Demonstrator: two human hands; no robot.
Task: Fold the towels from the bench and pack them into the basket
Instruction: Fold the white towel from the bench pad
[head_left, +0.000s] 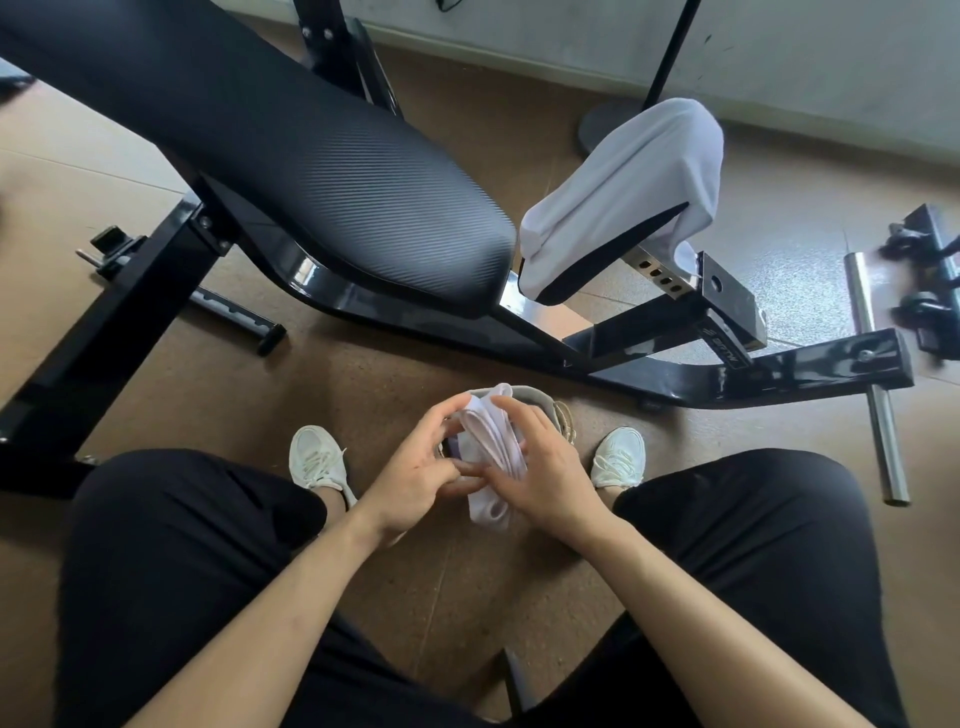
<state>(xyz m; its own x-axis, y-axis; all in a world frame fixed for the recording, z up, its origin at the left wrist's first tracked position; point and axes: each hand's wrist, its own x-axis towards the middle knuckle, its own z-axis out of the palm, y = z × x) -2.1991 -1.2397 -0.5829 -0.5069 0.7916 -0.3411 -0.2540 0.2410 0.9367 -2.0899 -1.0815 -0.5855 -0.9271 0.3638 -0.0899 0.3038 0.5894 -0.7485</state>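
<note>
A folded white towel (493, 452) stands on edge between my two hands, low in the middle of the view. My left hand (421, 467) grips it from the left with curled fingers. My right hand (545, 467) curls round it from the right. Just behind the hands, mostly hidden by them, a small woven basket (558, 413) sits on the floor between my feet. A second white towel (628, 192) hangs draped over the small seat pad of the black bench (322, 156).
The bench's black steel frame (675, 364) crosses the floor just beyond the basket. A chrome bar (875, 379) and black fittings (924, 291) lie at the right. My knees in black trousers flank the hands. A round stand base (602, 130) sits by the wall.
</note>
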